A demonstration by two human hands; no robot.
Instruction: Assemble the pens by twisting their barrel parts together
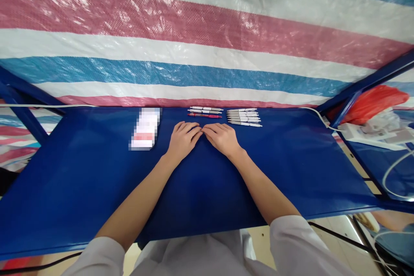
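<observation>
Both hands lie flat, palms down, on the glossy blue table top (291, 168); the left hand (183, 138) and right hand (222, 137) meet at the fingertips, fingers extended together and gripping nothing; just beyond them lies a short row of three slim plastic pens, two white and one red (205, 112), parallel and close together; just to the right of that, apart from it, lies a second row of white plastic pens (244, 117), neatly stacked side by side; judged light, stiff and smooth, each pen is apt to roll on this slick surface and is best pinched at mid-barrel between thumb and fingertip; a blurred white and pink card or packet (146, 128) lies left of the hands; a striped red, white and blue woven tarpaulin (207, 51) backs the table; an orange plastic bag (371, 101) and white cables sit at the right.
</observation>
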